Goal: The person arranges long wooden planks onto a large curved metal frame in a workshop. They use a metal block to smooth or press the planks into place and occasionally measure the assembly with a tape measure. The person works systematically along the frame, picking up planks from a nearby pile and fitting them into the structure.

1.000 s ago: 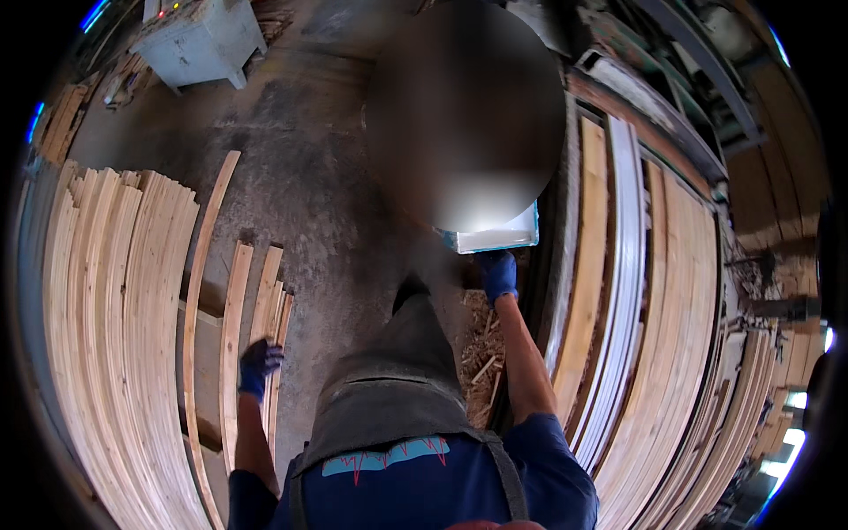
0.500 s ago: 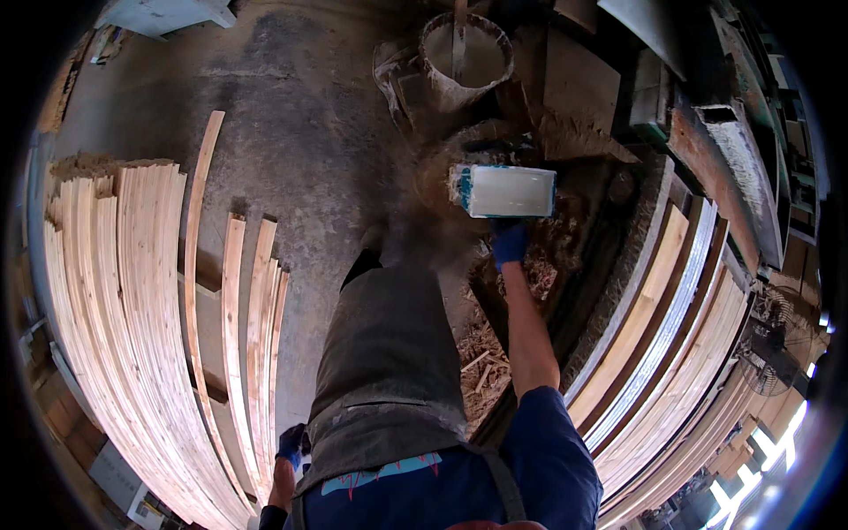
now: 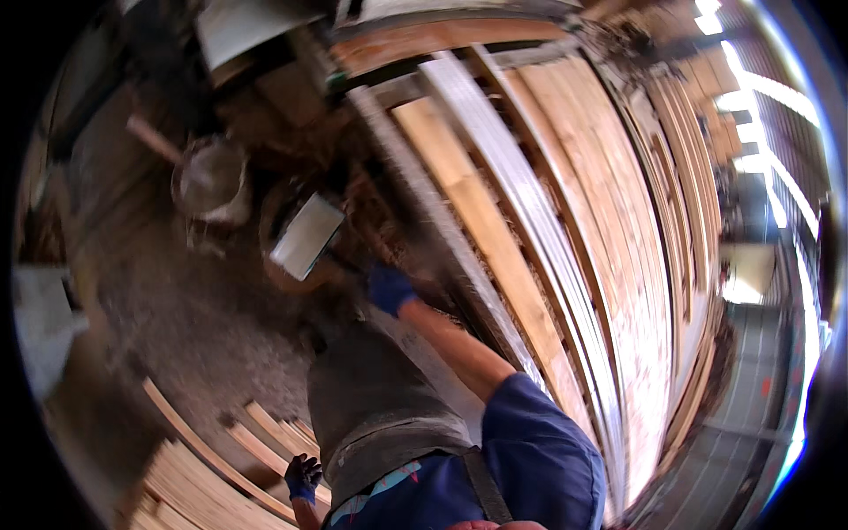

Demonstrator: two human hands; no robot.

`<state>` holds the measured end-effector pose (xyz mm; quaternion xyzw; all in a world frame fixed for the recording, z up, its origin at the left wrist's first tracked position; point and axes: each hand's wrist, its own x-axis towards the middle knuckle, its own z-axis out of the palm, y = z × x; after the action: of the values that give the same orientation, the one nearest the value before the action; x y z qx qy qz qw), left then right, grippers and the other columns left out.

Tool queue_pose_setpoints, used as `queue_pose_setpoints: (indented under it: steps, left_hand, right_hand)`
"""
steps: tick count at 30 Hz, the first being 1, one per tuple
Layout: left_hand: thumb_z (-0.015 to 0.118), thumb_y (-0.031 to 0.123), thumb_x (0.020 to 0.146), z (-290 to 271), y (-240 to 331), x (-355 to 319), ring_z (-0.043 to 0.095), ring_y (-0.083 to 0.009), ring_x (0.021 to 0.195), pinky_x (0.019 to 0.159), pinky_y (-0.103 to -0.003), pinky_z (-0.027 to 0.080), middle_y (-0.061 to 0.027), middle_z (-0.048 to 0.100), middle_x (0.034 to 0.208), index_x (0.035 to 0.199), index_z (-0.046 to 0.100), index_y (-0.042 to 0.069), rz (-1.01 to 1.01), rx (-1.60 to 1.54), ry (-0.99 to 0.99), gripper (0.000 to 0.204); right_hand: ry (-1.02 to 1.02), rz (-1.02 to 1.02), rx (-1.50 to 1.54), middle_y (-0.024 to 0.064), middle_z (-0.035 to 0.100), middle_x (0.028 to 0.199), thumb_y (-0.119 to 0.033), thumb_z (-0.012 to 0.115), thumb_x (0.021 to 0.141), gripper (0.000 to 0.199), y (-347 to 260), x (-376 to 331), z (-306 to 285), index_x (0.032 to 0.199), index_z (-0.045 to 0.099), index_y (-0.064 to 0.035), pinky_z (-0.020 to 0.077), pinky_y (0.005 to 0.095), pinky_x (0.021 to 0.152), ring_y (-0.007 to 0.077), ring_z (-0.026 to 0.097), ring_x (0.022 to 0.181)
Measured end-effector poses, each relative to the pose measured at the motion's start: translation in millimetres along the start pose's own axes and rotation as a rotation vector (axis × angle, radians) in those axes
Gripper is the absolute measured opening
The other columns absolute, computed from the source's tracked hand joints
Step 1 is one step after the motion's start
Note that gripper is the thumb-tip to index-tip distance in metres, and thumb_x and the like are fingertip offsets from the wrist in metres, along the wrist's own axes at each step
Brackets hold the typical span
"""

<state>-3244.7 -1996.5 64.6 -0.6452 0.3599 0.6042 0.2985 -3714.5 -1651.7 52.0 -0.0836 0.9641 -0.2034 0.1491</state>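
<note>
My right hand (image 3: 390, 290), in a blue glove, is closed round the dark handle of a rectangular pan (image 3: 306, 237). The pan has teal edges and a whitish face or filling; blur hides which. It is tilted, just beyond my fingers and above the dark floor. My left hand (image 3: 303, 477), in a blue glove with dark fingers, hangs low beside my apron. Its fingers are apart and nothing shows in them. The ends of several thin wooden strips (image 3: 265, 455) lie near it.
A whitish crusted bucket (image 3: 212, 181) with a wooden stick (image 3: 153, 140) stands at the far left. Long boards and a shiny metal rail (image 3: 530, 212) run along a bench on the right. Stacked wooden strips (image 3: 190, 495) lie at the lower left.
My view has swung to the right, so the boards there fill more of it. The pan has turned from level to slanting, still in my right hand. My left hand's fingers now show spread.
</note>
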Motion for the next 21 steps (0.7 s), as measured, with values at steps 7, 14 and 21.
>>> queue_pose_setpoints:
  steps: [7, 14, 21]
  left_hand:
    - [0.05, 0.051, 0.094, 51.3, 217.1, 43.6, 0.063, -0.0266, 0.078, 0.067, -0.04, 0.05, -0.0113, 0.067, 0.091, 0.106, 0.065, 0.009, 0.362, 0.248, -0.133, 0.046]
    - [0.064, 0.042, 0.091, 297.2, 395.0, -91.9, 0.062, -0.0156, 0.075, 0.065, -0.029, 0.05, -0.0042, 0.067, 0.087, 0.106, 0.068, 0.01, 0.746, 0.234, -0.458, 0.036]
    - [0.064, 0.041, 0.093, 520.8, 456.6, -273.7, 0.066, -0.0182, 0.096, 0.08, -0.03, 0.053, -0.0105, 0.068, 0.115, 0.124, 0.062, 0.013, 1.28, 0.587, -0.514, 0.041]
  right_hand:
    - [-0.258, 0.036, 0.375, 0.021, 0.068, 0.106, -0.035, 0.062, 0.091, 0.035, -4.5, -212.5, -140.0, 0.113, 0.066, -0.0081, 0.052, 0.0433, 0.084, 0.0376, 0.065, 0.098]
    - [-0.102, 0.001, 0.576, 0.0164, 0.069, 0.103, -0.033, 0.063, 0.092, 0.034, 33.4, -272.5, -241.0, 0.112, 0.067, -0.0054, 0.0529, 0.0396, 0.085, 0.0331, 0.066, 0.096]
    - [0.016, 0.157, 0.75, 0.0123, 0.071, 0.105, -0.02, 0.07, 0.089, 0.031, 105.1, -277.1, -341.8, 0.116, 0.067, -0.0049, 0.0553, 0.0299, 0.074, 0.0165, 0.07, 0.084]
